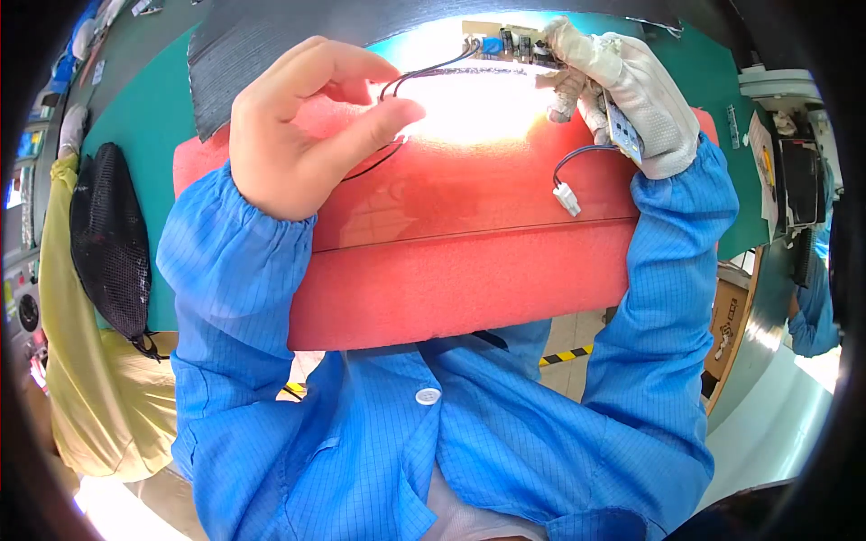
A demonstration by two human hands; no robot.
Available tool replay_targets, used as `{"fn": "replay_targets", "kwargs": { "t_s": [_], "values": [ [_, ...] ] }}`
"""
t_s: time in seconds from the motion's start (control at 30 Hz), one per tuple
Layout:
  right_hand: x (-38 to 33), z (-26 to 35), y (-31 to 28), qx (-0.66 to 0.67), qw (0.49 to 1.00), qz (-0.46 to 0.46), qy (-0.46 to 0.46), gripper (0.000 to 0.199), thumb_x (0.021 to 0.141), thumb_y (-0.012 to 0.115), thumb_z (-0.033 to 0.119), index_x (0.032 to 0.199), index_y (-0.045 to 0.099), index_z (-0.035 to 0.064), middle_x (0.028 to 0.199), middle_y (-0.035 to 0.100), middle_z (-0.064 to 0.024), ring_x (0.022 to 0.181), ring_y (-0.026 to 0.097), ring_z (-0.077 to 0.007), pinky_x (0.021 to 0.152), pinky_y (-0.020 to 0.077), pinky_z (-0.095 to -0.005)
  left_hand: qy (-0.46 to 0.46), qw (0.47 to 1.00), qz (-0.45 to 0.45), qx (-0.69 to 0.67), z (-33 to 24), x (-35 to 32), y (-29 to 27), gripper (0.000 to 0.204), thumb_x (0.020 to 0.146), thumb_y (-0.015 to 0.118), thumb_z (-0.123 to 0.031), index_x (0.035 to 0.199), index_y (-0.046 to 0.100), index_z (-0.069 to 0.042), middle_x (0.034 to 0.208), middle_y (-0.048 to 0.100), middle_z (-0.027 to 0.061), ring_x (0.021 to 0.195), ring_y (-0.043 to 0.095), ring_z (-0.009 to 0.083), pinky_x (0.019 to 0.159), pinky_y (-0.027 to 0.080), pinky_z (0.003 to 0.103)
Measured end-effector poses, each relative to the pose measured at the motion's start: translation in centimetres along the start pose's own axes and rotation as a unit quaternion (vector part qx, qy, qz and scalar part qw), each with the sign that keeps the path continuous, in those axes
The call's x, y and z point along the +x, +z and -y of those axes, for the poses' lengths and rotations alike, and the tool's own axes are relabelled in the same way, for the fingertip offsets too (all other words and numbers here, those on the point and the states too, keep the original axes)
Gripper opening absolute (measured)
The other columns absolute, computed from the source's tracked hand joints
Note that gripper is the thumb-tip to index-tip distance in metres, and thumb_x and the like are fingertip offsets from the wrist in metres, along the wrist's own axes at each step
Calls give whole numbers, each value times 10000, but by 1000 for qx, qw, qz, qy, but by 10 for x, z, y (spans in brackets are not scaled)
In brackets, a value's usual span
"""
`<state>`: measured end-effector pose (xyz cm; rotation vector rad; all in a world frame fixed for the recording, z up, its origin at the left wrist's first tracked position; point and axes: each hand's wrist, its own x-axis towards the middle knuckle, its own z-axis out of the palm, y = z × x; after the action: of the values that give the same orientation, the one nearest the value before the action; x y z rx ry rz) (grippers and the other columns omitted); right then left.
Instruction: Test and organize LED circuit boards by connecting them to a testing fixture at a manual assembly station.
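My bare left hand [307,122] is closed in a pinch around the dark wires [433,65] that lead off a long circuit board. A loose length of the wire hangs below the fingers. My right hand [645,99], in a white glove with wrapped fingertips, grips the right end of the circuit board [487,70]. Along the board's far side stand a blue part and several black parts. A bluish piece of the board [622,131] shows under the palm. From there a short dark cable ends in a white connector [566,199], hanging free. Glare washes out the board's middle.
Red foam [451,288] lies beneath my hands on a green mat [135,180]. A black sheet [262,45] is at the far side. To the left hangs a black mesh bag [110,239] beside yellow cloth [68,361]. Another person's blue sleeve [815,311] shows far right.
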<state>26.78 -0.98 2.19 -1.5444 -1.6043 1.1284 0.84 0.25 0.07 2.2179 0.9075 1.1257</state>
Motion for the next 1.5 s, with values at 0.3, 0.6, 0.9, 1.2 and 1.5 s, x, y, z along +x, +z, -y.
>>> {"fn": "replay_targets", "kwargs": {
  "t_s": [0.3, 0.6, 0.9, 1.2, 1.5],
  "values": [
    [-11, 10, 0, 162, 963, 183, -110, 827, 774, 593, 581, 1248, 432, -77, 644, 607, -77, 375, 474, -60, 404, 436, -187, -12, 998, 58, 18, 1, -4, 4, 114, 745, 709, -69, 764, 620, -1, 659, 574, 64, 600, 545, 118, 552, 438, 232],
    [1, 10, -2, 358, 933, 6, 35, 520, 908, 494, 419, 1207, 486, -6, 766, 636, -120, 560, 577, -126, 541, 464, -214, -201, 877, -179, -399, 59, 21, -36, 279, 889, 561, -267, 961, 558, 3, 625, 524, 27, 556, 495, 134, 553, 390, 228],
    [-7, 5, 20, 412, 895, 116, -126, 400, 878, 552, 226, 1212, 503, 11, 1242, 504, -167, 1147, 502, -221, 918, 453, -319, -205, 946, -43, -246, 17, 16, -8, 235, 820, 639, -138, 1005, 640, 7, 914, 645, 77, 834, 600, 117, 693, 477, 239],
    [-2, 9, 19, 400, 904, 80, -127, 327, 877, 561, 193, 1150, 557, 12, 1132, 583, -136, 1003, 593, -241, 856, 493, -336, -180, 937, 14, -301, 0, 4, 4, 118, 817, 626, -10, 928, 630, 32, 835, 648, 59, 775, 605, 99, 715, 494, 230],
    [-6, 3, -1, 135, 972, 30, -188, 359, 811, 604, 132, 1135, 546, -9, 1043, 613, -128, 848, 634, -199, 670, 548, -289, -145, 961, 25, -235, 0, 1, -1, 100, 815, 615, 7, 914, 616, 25, 809, 638, 50, 763, 602, 87, 701, 491, 219]
  ]
}}
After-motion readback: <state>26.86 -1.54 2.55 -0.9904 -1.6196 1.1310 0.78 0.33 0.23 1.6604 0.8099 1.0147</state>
